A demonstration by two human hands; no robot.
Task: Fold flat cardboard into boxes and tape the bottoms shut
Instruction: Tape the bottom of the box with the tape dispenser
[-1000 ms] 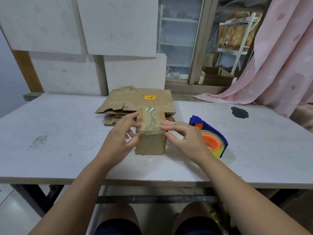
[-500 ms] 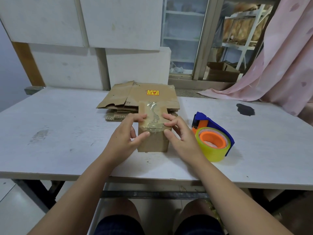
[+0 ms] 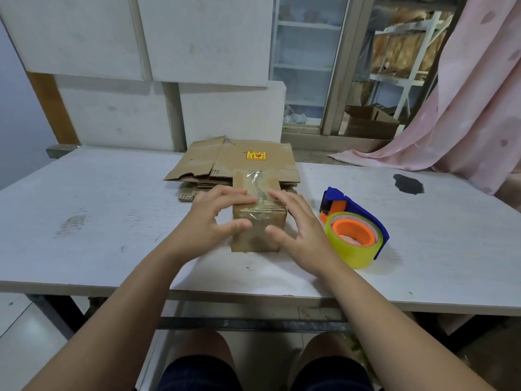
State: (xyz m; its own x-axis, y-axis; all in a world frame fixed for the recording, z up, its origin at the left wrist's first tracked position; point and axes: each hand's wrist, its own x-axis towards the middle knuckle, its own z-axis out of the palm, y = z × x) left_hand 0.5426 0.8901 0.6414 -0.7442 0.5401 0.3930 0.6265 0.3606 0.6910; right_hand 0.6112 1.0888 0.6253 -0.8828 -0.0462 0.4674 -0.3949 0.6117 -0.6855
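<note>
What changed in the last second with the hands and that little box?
Both hands have loosened: the left hand and right hand, which pinched the taped top edge of the small brown cardboard box, now lie with fingers spread on it. The box, the stack of flat cardboard and the blue tape dispenser with its yellow roll stayed put.

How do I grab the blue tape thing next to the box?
Take the tape dispenser by its blue back, reaching down from the right with the right hand. It lies on its side with the yellow roll facing you, and the far left end looks like the cutter, so stay clear of it.
</note>
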